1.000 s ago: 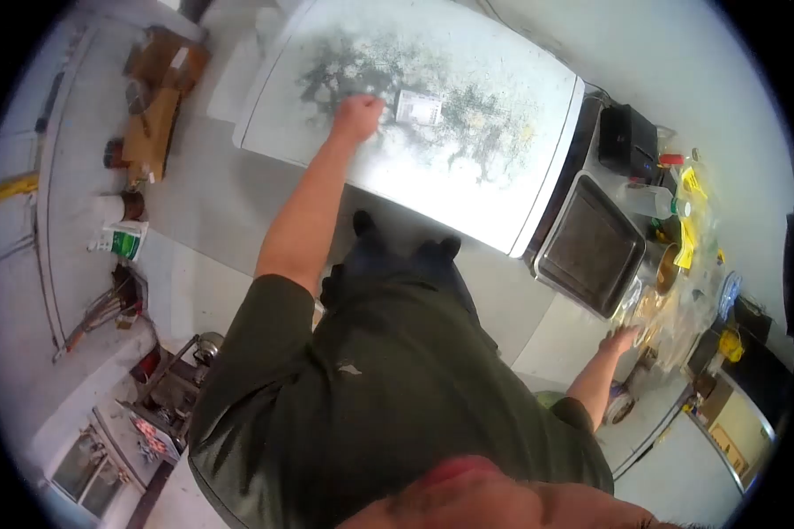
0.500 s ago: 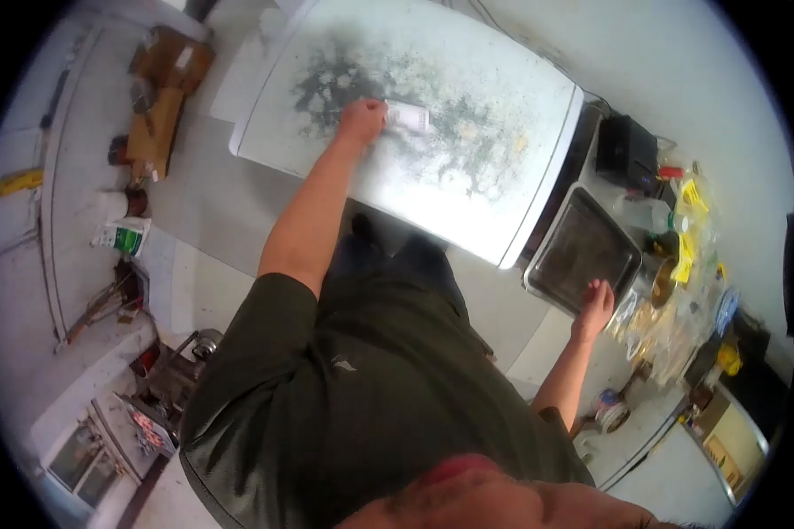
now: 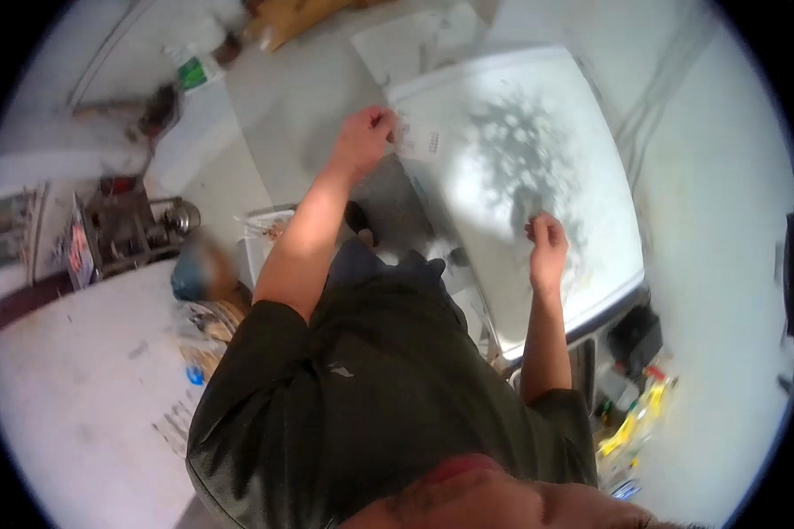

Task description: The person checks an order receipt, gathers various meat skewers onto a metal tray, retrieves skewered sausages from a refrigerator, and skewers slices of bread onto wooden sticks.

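Note:
A small, pale printed paper (image 3: 425, 141) extends from the fingers of my left hand (image 3: 366, 141), which is closed on its edge. It is raised near the left edge of the white tabletop (image 3: 468, 189), whose middle carries dark, worn patches. Over the near part of that surface is my right hand (image 3: 547, 249), its fingers curled together. Whatever may be between those fingers is too small to make out.
Cardboard (image 3: 295, 18) lies at the top left, near a green-and-white packet (image 3: 192, 70). A metal stove (image 3: 137, 225) stands at left. At lower right are a black box (image 3: 635, 339) and yellow-marked plastic packaging (image 3: 625, 434). A white bin (image 3: 256, 242) sits beside my left arm.
My left hand has taken hold of the paper and lifted it off the tabletop. My right hand has moved from beside the dark tray to over the table. The view has turned.

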The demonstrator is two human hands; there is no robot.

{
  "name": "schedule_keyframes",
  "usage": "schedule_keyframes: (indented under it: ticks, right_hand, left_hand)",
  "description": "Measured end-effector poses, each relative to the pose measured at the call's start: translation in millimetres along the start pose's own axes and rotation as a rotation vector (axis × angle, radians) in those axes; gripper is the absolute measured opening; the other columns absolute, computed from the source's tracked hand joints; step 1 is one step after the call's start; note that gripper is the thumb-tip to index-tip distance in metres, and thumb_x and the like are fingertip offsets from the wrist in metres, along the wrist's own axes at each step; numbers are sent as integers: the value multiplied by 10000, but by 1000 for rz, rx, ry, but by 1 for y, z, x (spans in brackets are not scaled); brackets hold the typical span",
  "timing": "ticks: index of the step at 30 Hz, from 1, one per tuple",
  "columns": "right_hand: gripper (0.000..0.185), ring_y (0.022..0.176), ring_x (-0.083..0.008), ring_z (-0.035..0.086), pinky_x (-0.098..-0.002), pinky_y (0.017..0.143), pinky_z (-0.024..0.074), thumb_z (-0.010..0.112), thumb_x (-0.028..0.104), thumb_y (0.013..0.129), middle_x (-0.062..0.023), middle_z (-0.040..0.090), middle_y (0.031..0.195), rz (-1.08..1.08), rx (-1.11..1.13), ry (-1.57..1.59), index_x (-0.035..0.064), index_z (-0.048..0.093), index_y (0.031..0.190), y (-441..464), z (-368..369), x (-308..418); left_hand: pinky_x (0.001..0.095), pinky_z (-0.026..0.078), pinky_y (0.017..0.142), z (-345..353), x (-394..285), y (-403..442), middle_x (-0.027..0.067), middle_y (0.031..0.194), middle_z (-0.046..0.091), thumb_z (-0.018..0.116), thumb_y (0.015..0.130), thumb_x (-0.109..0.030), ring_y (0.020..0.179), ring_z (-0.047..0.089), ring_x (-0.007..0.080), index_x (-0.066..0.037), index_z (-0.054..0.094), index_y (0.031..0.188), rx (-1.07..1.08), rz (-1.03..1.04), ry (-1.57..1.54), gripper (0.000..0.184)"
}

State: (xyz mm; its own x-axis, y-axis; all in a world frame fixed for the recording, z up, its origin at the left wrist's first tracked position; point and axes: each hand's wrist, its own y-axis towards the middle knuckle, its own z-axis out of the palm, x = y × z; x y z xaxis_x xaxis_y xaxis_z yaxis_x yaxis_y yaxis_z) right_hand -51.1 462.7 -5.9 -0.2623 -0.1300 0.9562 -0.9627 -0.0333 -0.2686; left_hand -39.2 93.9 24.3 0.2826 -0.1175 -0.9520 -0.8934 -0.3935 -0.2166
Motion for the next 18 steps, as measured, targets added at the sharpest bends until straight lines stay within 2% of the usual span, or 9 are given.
schedule_keyframes:
  ticks: [4,7,9,13,18]
  right_hand:
    - [292,823,-124,581,-251,764,466,548,188,943,-66,636,938,-72,332,-150,-49,566,1113,27,138,32]
    - [312,837,-118,580,-259,776,465,520,214,958,-59,642,940,-45,540,-189,-46,570,1123,31,247,59]
    - [317,854,-118,582,-269,782,465,504,231,965,-54,643,950,-10,655,-200,-32,575,1127,28,320,73]
    - [325,871,-134,593,-281,783,471,482,257,972,-57,645,968,73,831,-137,-10,586,1123,19,447,102]
    - [330,901,-167,600,-307,793,481,483,256,969,-79,639,998,234,964,-72,-18,575,1128,22,580,111]
  left_hand:
    - [243,410,681,-92,-2,-7,-1,776,578,558,912,-191,731,486,91,10,632,964,-179,-54,-64,220]
    - [235,402,676,-165,22,-2,-9,776,564,565,914,-202,734,467,81,4,633,972,-243,-13,-165,224]
    - [233,403,678,-210,29,-6,-8,791,573,563,917,-199,738,473,81,9,631,974,-304,-57,-148,226]
    - [264,450,686,-284,73,10,64,792,633,574,894,-194,728,541,111,28,625,994,-403,-8,-248,249]
    - [264,452,686,-360,89,17,61,793,637,574,895,-190,730,548,109,25,633,983,-533,-100,-302,240]
